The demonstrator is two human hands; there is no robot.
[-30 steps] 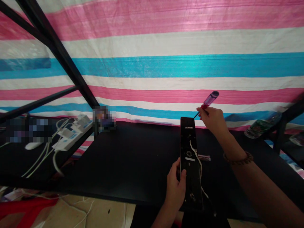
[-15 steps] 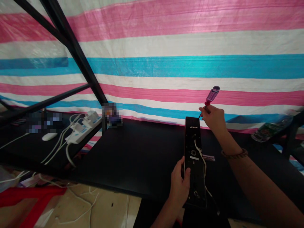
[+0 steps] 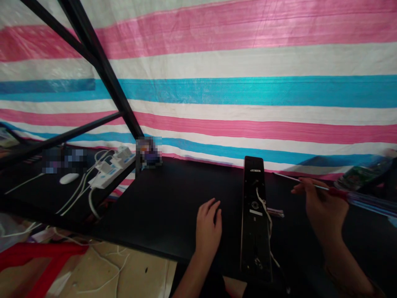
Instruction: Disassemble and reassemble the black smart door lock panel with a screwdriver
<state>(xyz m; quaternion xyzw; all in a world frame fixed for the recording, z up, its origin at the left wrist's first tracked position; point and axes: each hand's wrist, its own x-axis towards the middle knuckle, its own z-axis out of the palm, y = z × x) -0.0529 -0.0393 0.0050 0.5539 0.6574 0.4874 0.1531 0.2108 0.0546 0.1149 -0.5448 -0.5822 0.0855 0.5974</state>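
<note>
A long black panel (image 3: 251,240) with screws, small labels and a white cable (image 3: 262,207) along its face lies on the black tabletop (image 3: 167,215). To its left, my left hand (image 3: 208,225) rests over the table with fingers spread, apart from the panel and holding nothing. My right hand (image 3: 325,207) is right of the panel, closed around a screwdriver (image 3: 369,203) with a clear purplish handle and red collar. The screwdriver's thin shaft points left, its tip near the panel's upper right side. Beside the panel's right edge lies a small pinkish strip-like item (image 3: 275,212).
At left, a white power strip (image 3: 108,171) with plugs and cables stands by a white mouse (image 3: 68,178). A black metal frame (image 3: 107,78) rises there. A clear bottle with a green label (image 3: 353,176) lies at the back right, before the striped sheet (image 3: 217,91).
My left hand has let go of the panel and moved left. My right hand has drawn the screwdriver away from the panel's top end, down and right, tilting it nearly flat.
</note>
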